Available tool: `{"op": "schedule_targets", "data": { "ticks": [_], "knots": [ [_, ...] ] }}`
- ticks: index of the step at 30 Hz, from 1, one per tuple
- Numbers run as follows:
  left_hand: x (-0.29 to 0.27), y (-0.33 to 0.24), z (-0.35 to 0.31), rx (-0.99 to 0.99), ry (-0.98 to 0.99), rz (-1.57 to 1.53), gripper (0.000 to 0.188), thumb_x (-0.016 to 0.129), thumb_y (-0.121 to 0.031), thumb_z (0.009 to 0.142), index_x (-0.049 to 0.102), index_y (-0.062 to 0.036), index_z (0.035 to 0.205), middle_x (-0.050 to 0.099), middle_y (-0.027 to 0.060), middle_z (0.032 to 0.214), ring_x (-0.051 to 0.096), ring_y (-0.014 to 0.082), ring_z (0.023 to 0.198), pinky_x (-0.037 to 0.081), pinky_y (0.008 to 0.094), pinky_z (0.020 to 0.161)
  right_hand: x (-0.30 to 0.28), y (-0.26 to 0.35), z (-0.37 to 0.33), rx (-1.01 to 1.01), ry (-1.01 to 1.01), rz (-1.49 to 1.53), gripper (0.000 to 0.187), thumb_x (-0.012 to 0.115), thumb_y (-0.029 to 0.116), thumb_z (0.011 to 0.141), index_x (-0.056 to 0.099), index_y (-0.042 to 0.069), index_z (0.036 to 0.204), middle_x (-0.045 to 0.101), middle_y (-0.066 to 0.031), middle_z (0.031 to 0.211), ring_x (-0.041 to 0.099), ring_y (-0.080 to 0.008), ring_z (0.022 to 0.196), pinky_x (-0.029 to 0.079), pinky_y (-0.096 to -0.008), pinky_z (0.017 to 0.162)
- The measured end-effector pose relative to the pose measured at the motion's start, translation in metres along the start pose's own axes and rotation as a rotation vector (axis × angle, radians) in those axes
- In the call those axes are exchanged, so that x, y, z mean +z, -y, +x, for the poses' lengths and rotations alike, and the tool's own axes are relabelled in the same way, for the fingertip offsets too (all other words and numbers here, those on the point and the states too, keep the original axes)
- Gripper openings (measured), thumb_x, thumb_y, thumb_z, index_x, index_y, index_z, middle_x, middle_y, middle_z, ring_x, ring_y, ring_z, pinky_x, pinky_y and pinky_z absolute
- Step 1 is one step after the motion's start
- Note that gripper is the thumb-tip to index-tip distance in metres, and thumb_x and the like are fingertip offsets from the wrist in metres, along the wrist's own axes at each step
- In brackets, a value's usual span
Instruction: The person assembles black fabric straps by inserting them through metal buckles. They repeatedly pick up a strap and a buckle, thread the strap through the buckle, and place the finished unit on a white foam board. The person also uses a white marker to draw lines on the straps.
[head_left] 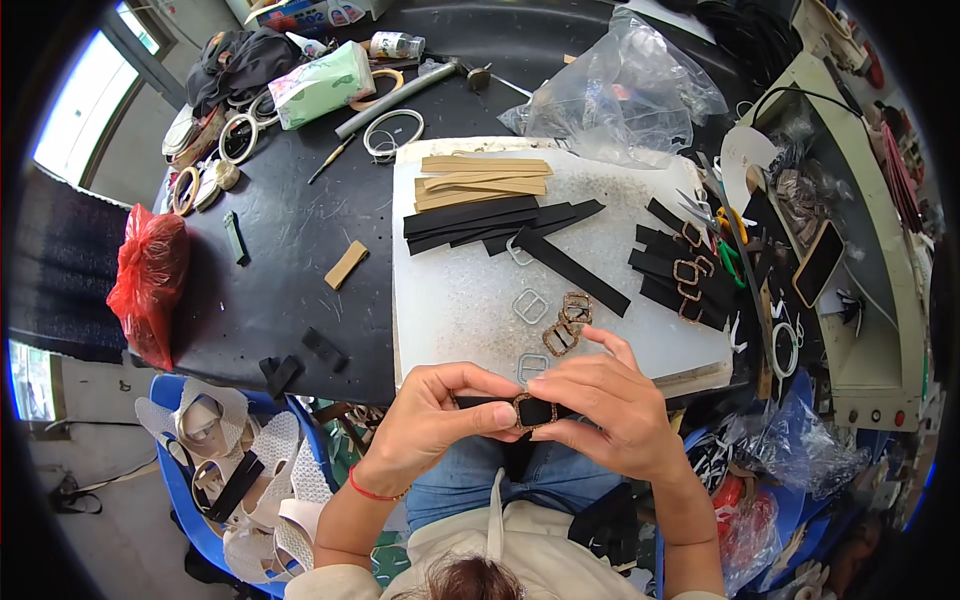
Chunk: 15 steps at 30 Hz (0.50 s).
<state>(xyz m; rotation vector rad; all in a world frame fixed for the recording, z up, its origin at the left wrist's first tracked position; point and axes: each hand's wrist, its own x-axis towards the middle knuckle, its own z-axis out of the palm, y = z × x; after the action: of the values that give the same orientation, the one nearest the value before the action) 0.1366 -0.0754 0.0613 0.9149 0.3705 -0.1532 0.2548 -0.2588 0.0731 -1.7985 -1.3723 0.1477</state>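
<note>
Left fingers (490,417), right fingers (573,393) pinched near-closed on black strap (538,411), brown buckle (521,408) between, likely for steadiness; loose buckles (577,307) just beyond fingers, presumably for easy reach.

At lower centre we see a mottled brown buckle (553,411) on a black strap (536,411), with tan strips (485,184) and black strips (465,226) on a whitish board (445,320) at centre, a red plastic bag (150,285) at left, and a patterned pale-green packet (320,86) at upper left.

We wear a cream top (555,550), blue jeans (450,490) & a red bracelet (365,492) (thin, on L wrist (385,472)).
</note>
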Motion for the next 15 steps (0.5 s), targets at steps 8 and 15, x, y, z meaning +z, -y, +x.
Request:
{"op": "schedule_targets", "data": {
  "ticks": [8, 15],
  "knots": [
    [0.008, 0.011, 0.008, 0.165, -0.146, 0.133, 0.021, 0.067, -0.003, 0.084, 0.063, 0.0064, 0.102, 0.068, 0.0131, 0.093, 0.067, 0.0171, 0.085, 0.056, 0.0275, 0.076, -0.001, -0.001, 0.0, -0.025, -0.041, -0.255, 0.04, 0.076, 0.018, 0.072, 0.063, 0.007, 0.109, 0.064, -0.0032, 0.099, 0.061, -0.0195, 0.09, 0.034, -0.0498, 0.1],
    [0.006, 0.011, 0.024, 0.855, -0.228, 1.269, 0.032, 0.068, 0.003, 0.074, 0.066, -0.0056, 0.105, 0.067, 0.0087, 0.104, 0.063, 0.0262, 0.093, 0.049, 0.0337, 0.08, -0.075, -0.067, -0.007, 0.219, -0.44, -0.888, 0.026, 0.07, 0.013, 0.078, 0.065, 0.007, 0.102, 0.062, -0.0053, 0.096, 0.055, -0.0269, 0.093, 0.039, -0.0388, 0.086]
  ]
}}
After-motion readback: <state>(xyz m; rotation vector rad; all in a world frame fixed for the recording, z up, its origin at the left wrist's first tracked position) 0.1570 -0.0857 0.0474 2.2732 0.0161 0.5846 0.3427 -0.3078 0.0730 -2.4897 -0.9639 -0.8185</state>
